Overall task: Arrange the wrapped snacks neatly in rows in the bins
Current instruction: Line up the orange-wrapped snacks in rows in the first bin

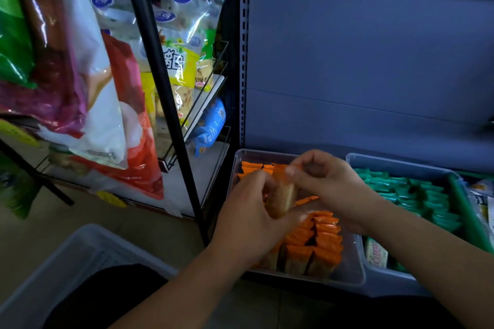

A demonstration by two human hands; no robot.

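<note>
Left hand [248, 211] and right hand [324, 184] both pinch one orange snack [283, 199] above the clear bin [347, 275]; best seat it upright, flush with the near row [315, 243].

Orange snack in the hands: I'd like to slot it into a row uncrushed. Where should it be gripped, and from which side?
Pinch the orange snack by its crimped top end, coming from above, as the right hand does. It stands nearly upright like the rows in the clear bin, so a top pinch likely spares the middle.
</note>
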